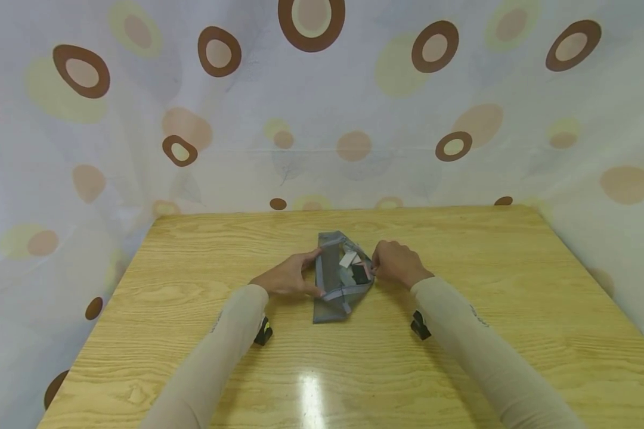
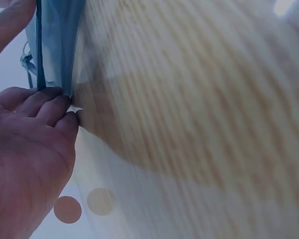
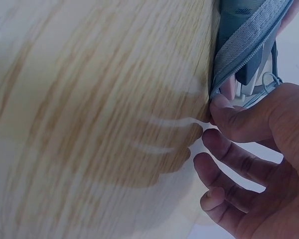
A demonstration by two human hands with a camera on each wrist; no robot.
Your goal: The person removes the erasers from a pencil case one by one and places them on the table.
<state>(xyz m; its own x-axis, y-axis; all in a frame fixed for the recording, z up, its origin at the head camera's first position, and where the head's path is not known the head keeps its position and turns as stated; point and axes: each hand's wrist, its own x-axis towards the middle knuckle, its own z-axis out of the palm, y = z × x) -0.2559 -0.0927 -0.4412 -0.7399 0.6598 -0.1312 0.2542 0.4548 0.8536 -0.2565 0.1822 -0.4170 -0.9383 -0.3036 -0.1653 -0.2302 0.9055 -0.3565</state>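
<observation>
A grey-blue zip pouch (image 1: 330,268) lies on the table with its zipped mouth spread wide. Inside show a white block (image 1: 347,258), a dark flat piece (image 1: 360,274) and pinkish bits, too small to name. My left hand (image 1: 290,275) holds the pouch's left side, thumb and fingers set apart along it; in the left wrist view its fingers (image 2: 52,105) curl against the cloth. At the other end, my right hand (image 1: 399,263) pinches the corner of the mouth between thumb and index finger. The right wrist view shows the zipper (image 3: 254,55) running to that pinch.
The wooden table (image 1: 193,250) reaches back to a white curtain (image 1: 322,173) with brown and yellow ovals. A zipper pull (image 1: 346,307) hangs at the pouch's near side. A dark wrist device (image 1: 264,331) sits under each forearm.
</observation>
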